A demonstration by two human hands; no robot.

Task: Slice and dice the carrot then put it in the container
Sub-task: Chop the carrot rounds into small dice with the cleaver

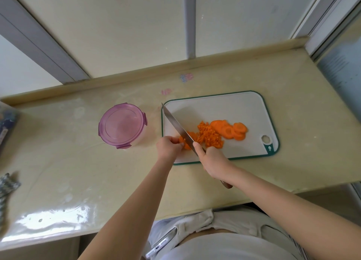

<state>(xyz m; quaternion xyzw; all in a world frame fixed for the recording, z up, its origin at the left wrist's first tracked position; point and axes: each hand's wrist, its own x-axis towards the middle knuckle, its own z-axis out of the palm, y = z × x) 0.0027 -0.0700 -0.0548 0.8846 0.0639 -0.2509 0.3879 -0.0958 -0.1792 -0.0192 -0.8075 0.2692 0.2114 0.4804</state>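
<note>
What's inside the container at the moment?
Its purple lid is on the container. No orange shows through the translucent lid, but it hides the inside; the carrot pieces lie on the cutting board.

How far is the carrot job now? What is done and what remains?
Done: the carrot is sliced, and a diced pile lies ready. In hand: the left hand holds a slice bunch while the right hand cuts it with the knife. Left: the round slices are uncut, and the container has its lid on.
</note>
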